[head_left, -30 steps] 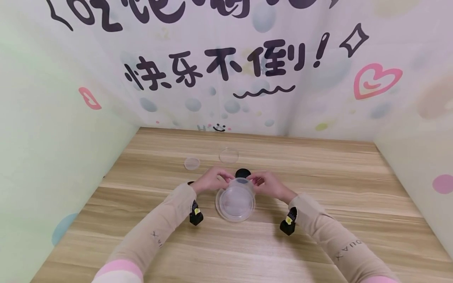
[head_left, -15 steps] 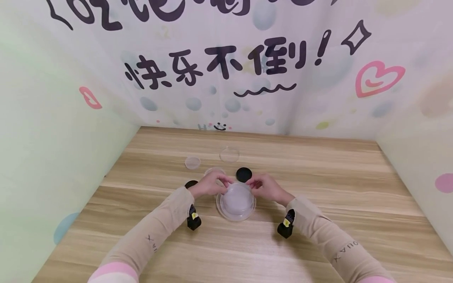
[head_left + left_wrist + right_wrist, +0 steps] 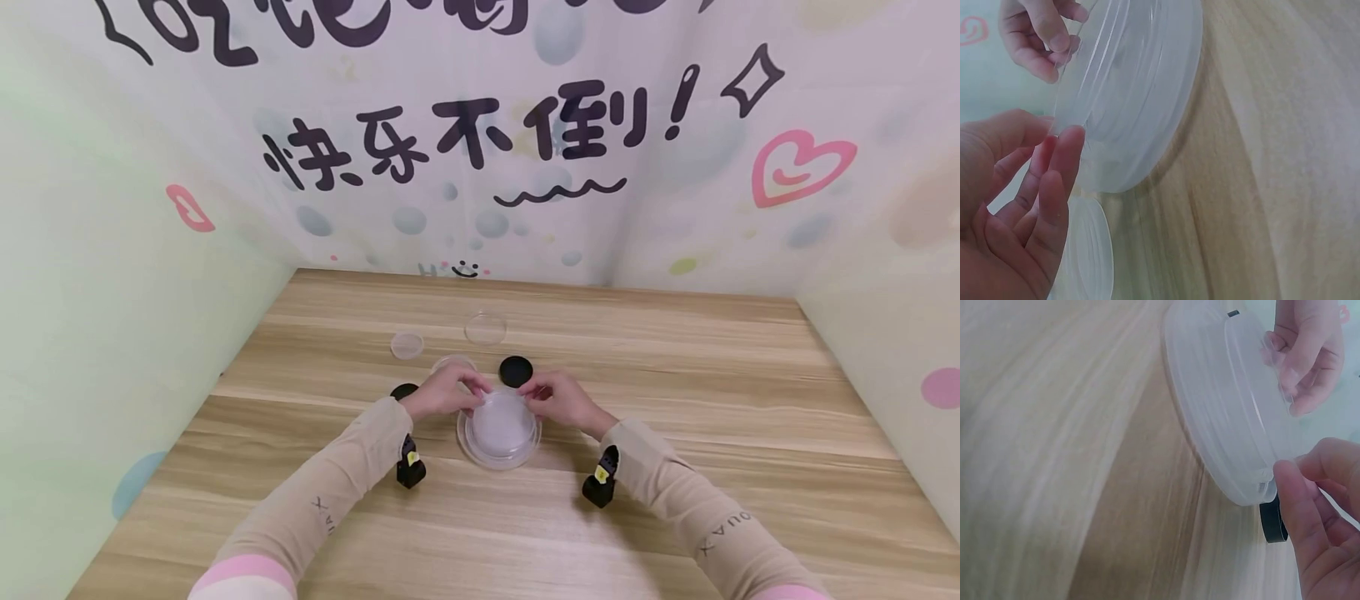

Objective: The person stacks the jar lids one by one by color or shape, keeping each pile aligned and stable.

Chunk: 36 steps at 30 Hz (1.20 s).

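Note:
A stack of clear round plastic dishes [image 3: 495, 458] stands on the table in front of the person. Over its top lies a clear round lid [image 3: 504, 421], close above the pieces below. The left hand [image 3: 450, 390] pinches this lid's far left rim between thumb and fingers, as the left wrist view shows with the hand [image 3: 1016, 194] at the edge. Opposite it, the right hand [image 3: 558, 402] pinches the far right rim; in the right wrist view the thumb and fingers of that hand [image 3: 1329, 519] meet at the lid's thin edge.
Just beyond the stack lies a black round lid [image 3: 516, 372]. Another black round piece [image 3: 405, 390] shows behind the left wrist. Clear round discs lie farther back: a small one [image 3: 407, 346], a larger one [image 3: 486, 328], and one [image 3: 454, 362] partly behind the left hand.
Both hands have brought the clear lid down and toward the person, onto the stack's top. The black lid behind it, partly covered before, now shows whole. The last half second brings only slight movement.

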Each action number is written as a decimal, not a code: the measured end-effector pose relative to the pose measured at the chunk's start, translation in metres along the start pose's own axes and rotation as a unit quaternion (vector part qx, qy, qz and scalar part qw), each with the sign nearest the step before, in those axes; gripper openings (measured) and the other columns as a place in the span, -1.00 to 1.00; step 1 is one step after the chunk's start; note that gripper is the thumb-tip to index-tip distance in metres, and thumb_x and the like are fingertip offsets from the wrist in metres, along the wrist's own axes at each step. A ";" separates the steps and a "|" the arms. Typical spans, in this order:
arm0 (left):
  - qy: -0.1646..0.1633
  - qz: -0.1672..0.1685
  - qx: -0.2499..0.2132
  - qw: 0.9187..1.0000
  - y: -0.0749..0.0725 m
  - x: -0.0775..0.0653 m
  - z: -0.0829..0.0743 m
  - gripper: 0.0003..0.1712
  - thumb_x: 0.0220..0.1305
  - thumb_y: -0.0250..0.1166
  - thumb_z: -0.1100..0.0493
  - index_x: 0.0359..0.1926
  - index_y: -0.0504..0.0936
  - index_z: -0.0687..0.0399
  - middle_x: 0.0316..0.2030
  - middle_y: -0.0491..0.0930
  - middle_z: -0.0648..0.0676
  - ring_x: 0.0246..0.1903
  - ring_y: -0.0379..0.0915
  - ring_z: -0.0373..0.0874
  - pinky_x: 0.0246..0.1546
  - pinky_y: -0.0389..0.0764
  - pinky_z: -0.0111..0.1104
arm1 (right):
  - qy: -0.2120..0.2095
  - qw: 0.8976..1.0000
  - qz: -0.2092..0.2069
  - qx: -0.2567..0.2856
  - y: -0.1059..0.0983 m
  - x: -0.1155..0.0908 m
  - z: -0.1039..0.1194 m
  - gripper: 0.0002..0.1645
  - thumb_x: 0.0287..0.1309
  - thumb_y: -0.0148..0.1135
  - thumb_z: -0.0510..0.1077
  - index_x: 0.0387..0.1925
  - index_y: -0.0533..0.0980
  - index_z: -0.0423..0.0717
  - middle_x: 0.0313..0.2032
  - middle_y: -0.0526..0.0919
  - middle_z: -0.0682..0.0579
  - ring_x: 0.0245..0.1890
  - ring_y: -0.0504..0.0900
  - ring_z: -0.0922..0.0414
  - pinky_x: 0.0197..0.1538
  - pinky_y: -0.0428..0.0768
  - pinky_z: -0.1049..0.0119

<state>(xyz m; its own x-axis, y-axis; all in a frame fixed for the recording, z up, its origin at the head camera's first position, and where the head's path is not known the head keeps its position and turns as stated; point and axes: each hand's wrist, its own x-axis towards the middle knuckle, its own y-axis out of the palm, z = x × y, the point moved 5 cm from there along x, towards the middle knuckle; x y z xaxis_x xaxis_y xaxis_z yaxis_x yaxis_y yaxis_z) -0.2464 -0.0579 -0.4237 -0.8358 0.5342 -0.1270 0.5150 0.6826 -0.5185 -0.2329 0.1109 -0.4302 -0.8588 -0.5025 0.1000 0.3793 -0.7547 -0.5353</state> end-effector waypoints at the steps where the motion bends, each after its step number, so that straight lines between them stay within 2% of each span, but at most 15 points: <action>1: -0.003 0.000 -0.002 1.000 0.000 0.000 0.001 -0.80 0.03 0.20 0.44 -0.25 0.60 0.33 -0.46 0.46 0.10 -0.60 0.49 -0.19 -0.55 0.57 -0.40 | -0.001 1.000 0.000 0.001 0.000 0.000 -0.001 -0.85 -0.04 0.16 -0.44 -0.34 0.53 -0.43 -0.48 0.55 -0.17 -0.54 0.49 0.10 -0.58 0.52 0.39; 4: -0.006 0.001 -0.001 1.000 0.001 0.001 0.002 -0.82 0.04 0.20 0.42 -0.26 0.60 0.32 -0.45 0.46 0.10 -0.61 0.48 -0.19 -0.55 0.56 -0.39 | 0.001 1.000 0.002 0.002 0.001 0.000 -0.001 -0.84 -0.04 0.16 -0.45 -0.33 0.54 -0.41 -0.49 0.56 -0.15 -0.57 0.50 0.13 -0.57 0.52 0.41; 9: 0.012 -0.003 0.014 1.000 0.000 0.000 0.004 -0.82 0.04 0.20 0.42 -0.27 0.60 0.33 -0.48 0.49 0.11 -0.63 0.48 -0.16 -0.65 0.47 -0.46 | 0.003 1.000 0.006 -0.005 0.003 0.001 -0.002 -0.82 -0.03 0.14 -0.46 -0.31 0.54 -0.42 -0.46 0.58 -0.17 -0.58 0.50 0.15 -0.55 0.52 0.45; 15: 0.026 -0.003 0.019 0.999 0.000 -0.001 0.006 -0.80 0.04 0.19 0.42 -0.25 0.60 0.34 -0.51 0.53 0.10 -0.64 0.45 -0.22 -0.72 0.39 -0.51 | 0.000 1.000 0.010 0.000 0.005 0.002 -0.002 -0.84 -0.04 0.10 -0.51 -0.33 0.50 -0.51 -0.48 0.56 -0.26 -0.61 0.50 0.03 -0.57 0.55 0.31; 19: 0.037 -0.005 0.020 0.999 0.000 -0.001 0.007 -0.81 0.05 0.19 0.42 -0.25 0.60 0.35 -0.50 0.53 0.10 -0.57 0.45 -0.19 -0.68 0.41 -0.50 | 0.001 1.000 0.012 -0.005 0.005 0.002 -0.001 -0.83 -0.03 0.11 -0.48 -0.31 0.52 -0.46 -0.48 0.57 -0.18 -0.60 0.49 0.14 -0.56 0.54 0.37; 25: 0.028 -0.006 0.026 0.999 0.001 -0.005 0.004 -0.80 0.08 0.20 0.38 -0.22 0.59 0.32 -0.43 0.54 0.09 -0.43 0.41 -0.17 -0.57 0.44 -0.51 | 0.000 1.000 0.011 0.013 0.005 0.001 -0.003 -0.82 -0.03 0.10 -0.47 -0.31 0.52 -0.42 -0.48 0.56 -0.12 -0.58 0.49 0.20 -0.54 0.55 0.39; 28: 0.026 -0.002 0.021 0.999 0.000 -0.013 -0.011 -0.80 0.10 0.17 0.40 -0.20 0.56 0.39 -0.40 0.54 0.19 -0.42 0.43 -0.10 -0.50 0.47 -0.50 | 0.004 1.000 0.013 0.016 0.005 -0.001 -0.001 -0.82 -0.02 0.09 -0.46 -0.30 0.52 -0.42 -0.47 0.55 -0.12 -0.55 0.50 0.19 -0.52 0.56 0.37; 31: 0.030 0.000 0.015 0.999 0.000 -0.013 -0.011 -0.79 0.12 0.15 0.40 -0.19 0.54 0.43 -0.39 0.53 0.24 -0.42 0.45 -0.04 -0.49 0.48 -0.49 | 0.005 1.000 0.012 0.013 0.005 -0.001 0.000 -0.82 -0.01 0.09 -0.46 -0.30 0.52 -0.42 -0.46 0.55 -0.12 -0.55 0.50 0.19 -0.52 0.56 0.38; 32: 0.027 0.002 0.016 1.000 0.001 -0.013 -0.010 -0.79 0.12 0.15 0.40 -0.19 0.54 0.43 -0.38 0.53 0.24 -0.42 0.45 -0.03 -0.48 0.49 -0.48 | 0.005 1.000 0.012 0.014 0.005 -0.001 0.000 -0.83 -0.01 0.09 -0.46 -0.31 0.52 -0.42 -0.46 0.56 -0.12 -0.55 0.50 0.18 -0.52 0.56 0.38; 35: 0.031 0.002 0.015 0.999 0.003 -0.005 0.006 -0.78 0.13 0.16 0.35 -0.17 0.55 0.36 -0.42 0.54 0.16 -0.46 0.45 -0.11 -0.51 0.47 -0.49 | 0.003 1.000 0.010 0.014 0.005 -0.001 -0.001 -0.83 -0.01 0.10 -0.45 -0.31 0.52 -0.42 -0.47 0.56 -0.12 -0.56 0.50 0.16 -0.53 0.55 0.39; 36: 0.034 0.002 0.015 0.999 0.002 -0.005 0.006 -0.77 0.14 0.16 0.34 -0.17 0.55 0.35 -0.43 0.53 0.14 -0.48 0.44 -0.14 -0.52 0.46 -0.49 | 0.003 1.000 0.009 0.015 0.005 -0.001 -0.001 -0.83 0.00 0.10 -0.45 -0.31 0.52 -0.42 -0.47 0.56 -0.12 -0.57 0.50 0.15 -0.53 0.55 0.39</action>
<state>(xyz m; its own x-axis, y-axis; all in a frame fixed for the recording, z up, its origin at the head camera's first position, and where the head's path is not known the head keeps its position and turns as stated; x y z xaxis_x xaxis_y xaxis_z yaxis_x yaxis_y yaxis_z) -0.2418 -0.0619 -0.4291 -0.8187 0.5698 -0.0716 0.5110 0.6659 -0.5435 -0.2305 0.1079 -0.4339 -0.8533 -0.5143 0.0858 0.4051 -0.7575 -0.5120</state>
